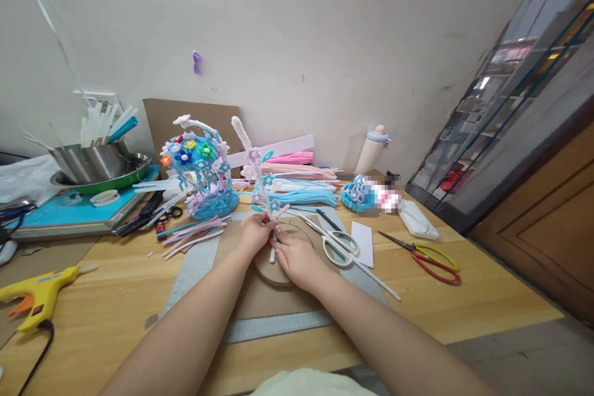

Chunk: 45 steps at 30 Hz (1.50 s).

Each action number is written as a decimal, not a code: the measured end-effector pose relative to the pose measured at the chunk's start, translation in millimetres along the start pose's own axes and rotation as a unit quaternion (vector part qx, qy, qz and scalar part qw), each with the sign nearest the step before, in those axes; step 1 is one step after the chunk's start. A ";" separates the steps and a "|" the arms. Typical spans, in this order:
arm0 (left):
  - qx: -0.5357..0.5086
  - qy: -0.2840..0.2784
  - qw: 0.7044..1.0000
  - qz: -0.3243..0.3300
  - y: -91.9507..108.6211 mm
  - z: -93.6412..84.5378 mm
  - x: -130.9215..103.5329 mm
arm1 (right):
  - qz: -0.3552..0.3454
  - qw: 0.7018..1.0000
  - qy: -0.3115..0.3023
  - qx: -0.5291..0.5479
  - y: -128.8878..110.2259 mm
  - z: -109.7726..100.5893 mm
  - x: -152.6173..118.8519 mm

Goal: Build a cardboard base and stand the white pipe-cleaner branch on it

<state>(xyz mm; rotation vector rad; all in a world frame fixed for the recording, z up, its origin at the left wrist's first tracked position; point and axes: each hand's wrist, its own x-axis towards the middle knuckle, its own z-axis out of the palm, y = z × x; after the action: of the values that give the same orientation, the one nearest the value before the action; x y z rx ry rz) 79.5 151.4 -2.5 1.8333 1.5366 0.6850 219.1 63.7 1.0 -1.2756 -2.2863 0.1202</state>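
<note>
My left hand (256, 234) and my right hand (296, 255) meet over a cardboard sheet (241, 297). Both have their fingers closed round a white fuzzy pipe-cleaner stem (240, 132), which stands roughly upright. Pale pink and blue pipe-cleaner flowers (266, 180) sit along its length, and its white lower end pokes out beneath my fingers. Under my hands lies a round cardboard disc (271, 279), partly covered by them. To the left behind stands a finished-looking blue pipe-cleaner piece (214, 203) with a ball of colourful flowers and an arched stem.
White-handled scissors (341, 249) and a thin white stick (378, 283) lie right of my hands, red-and-yellow scissors (431, 260) further right. Bundled pipe cleaners (301, 197) lie behind. A yellow glue gun (44, 297) is at left, metal cups (106, 161) behind it, a bottle (372, 150) by the wall.
</note>
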 end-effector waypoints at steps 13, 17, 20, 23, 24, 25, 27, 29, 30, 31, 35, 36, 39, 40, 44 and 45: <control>0.064 0.014 0.998 0.023 3.2 -1.2 -2.3 | -0.001 1.000 -0.003 0.002 -0.9 -3.7 -0.9; 0.117 0.026 0.992 0.041 11.1 -1.8 -5.2 | -0.003 1.000 -0.005 0.005 -0.5 -5.1 -1.1; 0.150 0.031 0.987 0.057 15.9 -1.3 -6.4 | -0.002 1.000 -0.005 0.008 -0.6 -5.7 -0.8; 0.177 0.034 0.981 0.073 18.3 -0.8 -7.0 | -0.002 1.000 -0.006 0.011 -1.4 -6.6 -0.1; 0.184 0.035 0.979 0.076 18.5 -0.7 -7.3 | -0.002 1.000 -0.006 0.012 -1.7 -6.8 0.1; 0.189 0.036 0.978 0.079 18.6 -0.7 -7.7 | -0.002 1.000 -0.006 0.013 -1.8 -6.8 0.2; 0.196 0.037 0.977 0.080 18.6 -0.9 -8.7 | -0.001 1.000 -0.004 0.015 -1.7 -6.3 0.0; 0.199 0.037 0.976 0.080 18.8 -1.3 -10.2 | 0.001 1.000 -0.003 0.016 -1.1 -5.2 -0.6; 0.199 0.037 0.976 0.080 19.2 -1.9 -11.0 | 0.003 1.000 -0.002 0.016 -0.7 -4.7 -1.1; 0.197 0.035 0.976 0.081 19.5 -2.8 -11.7 | 0.003 1.000 -0.002 0.017 -0.3 -4.3 -1.5; 0.186 0.028 0.978 0.086 20.1 -13.2 -15.0 | 0.004 1.000 -0.001 0.019 0.3 -4.0 -2.9; 0.183 0.031 0.979 0.085 19.7 -17.7 -16.8 | 0.005 1.000 -0.001 0.019 0.2 -4.0 -3.2; 0.181 0.046 0.979 0.084 17.5 -31.7 -28.9 | 0.011 1.000 -0.001 0.022 0.0 -3.8 -3.8; 0.182 0.049 0.978 0.089 16.7 -35.0 -35.7 | 0.011 1.000 -0.002 0.025 0.0 -3.7 -3.9; 0.182 0.043 0.974 0.130 15.1 -33.3 -69.9 | 0.016 0.999 -0.004 0.045 -0.6 -4.1 -3.7; 0.181 0.044 0.973 0.139 14.8 -29.3 -77.5 | 0.019 0.998 -0.005 0.052 -0.9 -4.6 -3.6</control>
<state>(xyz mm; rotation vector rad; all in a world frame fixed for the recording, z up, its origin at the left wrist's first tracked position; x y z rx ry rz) 53.5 77.7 28.8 2.3505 1.5558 0.6509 222.1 59.4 3.8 -1.2668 -2.2343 0.2560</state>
